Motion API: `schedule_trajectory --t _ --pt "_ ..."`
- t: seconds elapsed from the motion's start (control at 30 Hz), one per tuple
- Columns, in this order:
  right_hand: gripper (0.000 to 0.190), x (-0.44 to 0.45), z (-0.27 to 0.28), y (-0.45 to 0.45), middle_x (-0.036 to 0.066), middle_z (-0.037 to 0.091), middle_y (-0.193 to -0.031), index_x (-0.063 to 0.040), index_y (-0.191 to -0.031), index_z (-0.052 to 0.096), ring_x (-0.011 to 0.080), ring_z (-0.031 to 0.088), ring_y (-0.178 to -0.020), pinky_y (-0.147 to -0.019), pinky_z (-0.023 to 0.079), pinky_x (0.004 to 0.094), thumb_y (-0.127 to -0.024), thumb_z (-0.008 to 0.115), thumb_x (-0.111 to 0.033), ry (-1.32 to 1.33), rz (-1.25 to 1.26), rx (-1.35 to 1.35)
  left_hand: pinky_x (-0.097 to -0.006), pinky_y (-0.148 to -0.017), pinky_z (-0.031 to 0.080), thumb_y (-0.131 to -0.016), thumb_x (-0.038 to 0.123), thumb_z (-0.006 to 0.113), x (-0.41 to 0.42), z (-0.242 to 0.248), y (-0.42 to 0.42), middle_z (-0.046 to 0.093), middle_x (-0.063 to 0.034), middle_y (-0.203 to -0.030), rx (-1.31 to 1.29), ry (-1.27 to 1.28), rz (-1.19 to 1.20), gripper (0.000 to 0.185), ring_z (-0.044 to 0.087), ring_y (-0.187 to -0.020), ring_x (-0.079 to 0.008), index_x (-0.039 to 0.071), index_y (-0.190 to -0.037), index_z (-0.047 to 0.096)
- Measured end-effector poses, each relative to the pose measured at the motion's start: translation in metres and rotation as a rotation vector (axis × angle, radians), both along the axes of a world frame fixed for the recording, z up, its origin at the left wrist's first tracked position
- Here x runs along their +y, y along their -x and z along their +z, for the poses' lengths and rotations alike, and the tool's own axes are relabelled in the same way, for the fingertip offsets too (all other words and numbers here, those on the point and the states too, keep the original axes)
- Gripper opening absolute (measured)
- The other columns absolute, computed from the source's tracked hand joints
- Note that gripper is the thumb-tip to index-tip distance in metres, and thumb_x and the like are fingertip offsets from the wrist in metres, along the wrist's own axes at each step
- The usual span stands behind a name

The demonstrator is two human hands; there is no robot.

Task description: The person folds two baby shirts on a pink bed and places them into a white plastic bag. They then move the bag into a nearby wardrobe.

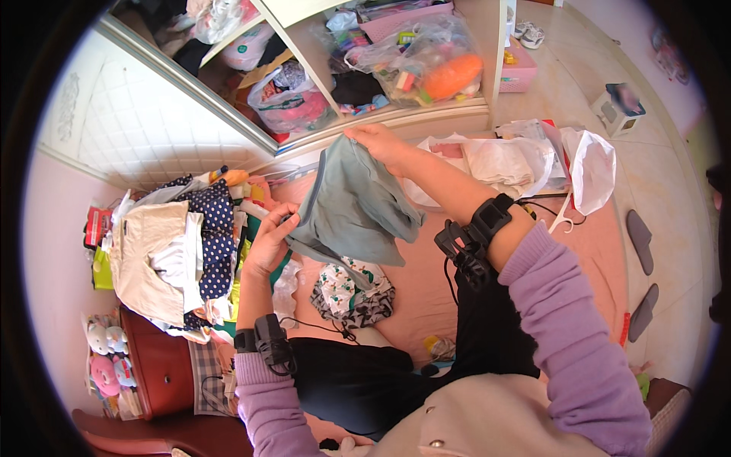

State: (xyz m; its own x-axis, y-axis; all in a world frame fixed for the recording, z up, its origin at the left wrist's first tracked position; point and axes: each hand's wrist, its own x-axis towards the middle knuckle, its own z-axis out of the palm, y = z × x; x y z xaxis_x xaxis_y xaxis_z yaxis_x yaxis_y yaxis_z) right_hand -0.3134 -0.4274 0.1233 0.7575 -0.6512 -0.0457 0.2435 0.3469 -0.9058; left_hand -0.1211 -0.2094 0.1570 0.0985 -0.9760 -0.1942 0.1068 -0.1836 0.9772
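Observation:
Stretched between my two hands hangs a grey-green garment (pixel 354 200), its darker trimmed edge running along the upper left. My left hand (pixel 271 237) pinches one end of that edge between thumb and fingers. At the far end, my right hand (pixel 380 148) grips the upper corner. Below the garment, a crumpled white printed cloth (pixel 347 283) lies on a black-and-grey patterned one (pixel 377 311), on the pink bed sheet (pixel 428 297). Left of my left hand is a heap of clothes with a beige garment (pixel 148 251) and a navy polka-dot garment (pixel 211 234) on it.
An open wardrobe (pixel 485 108) beyond the bed holds bags and a pink basket (pixel 405 23). White plastic bags (pixel 594 171) and a white hanger (pixel 563 220) lie at the right. Grey slippers (pixel 639 240) are on the floor. A dark red cabinet (pixel 160 365) stands left.

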Motion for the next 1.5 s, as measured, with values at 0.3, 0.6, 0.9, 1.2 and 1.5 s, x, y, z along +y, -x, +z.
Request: schedule_trajectory --t 0.3,0.6,0.9,1.2,1.5 --pt "0.025 -0.001 -0.009 -0.006 0.000 0.065 -0.091 -0.004 -0.103 0.064 0.0098 0.060 -0.081 -0.075 0.050 0.0292 -0.098 0.057 -0.028 0.041 0.046 -0.037 -0.0235 -0.081 0.047 -0.094 0.019 0.062 -0.008 0.002 0.018 0.066 -0.0002 -0.100 -0.065 -0.116 0.055 0.024 0.060 -0.089 -0.0070 0.003 -0.111 0.064" --pt "0.029 0.011 -0.031 -0.015 0.006 0.064 -0.102 -0.006 -0.113 0.062 0.0131 0.057 -0.095 -0.080 0.049 0.0315 -0.093 0.064 -0.027 0.490 -0.140 0.175 -0.0291 -0.091 0.047 -0.097 0.022 0.059 -0.010 -0.005 0.016 0.065 -0.0042 -0.115 0.172 0.035 0.156 0.032 0.061 -0.102 -0.0135 0.004 -0.124 0.059" --pt "0.067 0.053 -0.075 -0.027 0.016 0.070 -0.083 0.003 -0.096 0.071 0.0272 0.066 -0.072 -0.067 0.053 0.0404 -0.092 0.046 -0.059 0.753 0.269 0.836 -0.0408 -0.101 0.046 -0.101 0.033 0.049 -0.008 0.002 -0.026 0.058 -0.0086 -0.129 0.339 0.264 0.455 0.042 0.058 -0.114 -0.0248 0.008 -0.135 0.047" --pt "0.075 0.088 -0.052 -0.057 0.015 0.055 -0.131 -0.005 -0.132 0.055 0.0300 0.057 -0.111 -0.089 0.047 0.0440 -0.092 0.034 -0.065 -0.022 0.311 0.268 -0.0466 -0.109 0.036 -0.101 0.043 0.041 0.008 0.014 -0.059 0.053 -0.0109 -0.138 0.566 0.395 0.236 0.052 0.049 -0.126 -0.0310 0.006 -0.138 0.047" --pt "0.029 0.079 -0.064 -0.068 0.020 0.065 -0.101 -0.005 -0.103 0.060 0.0387 0.062 -0.096 -0.080 0.048 0.0469 -0.089 0.058 -0.031 0.305 -0.374 0.476 -0.0430 -0.095 0.047 -0.093 0.021 0.060 0.016 -0.071 -0.109 0.060 -0.0106 -0.124 0.006 -0.213 0.787 0.039 0.059 -0.112 -0.0293 0.003 -0.127 0.056"
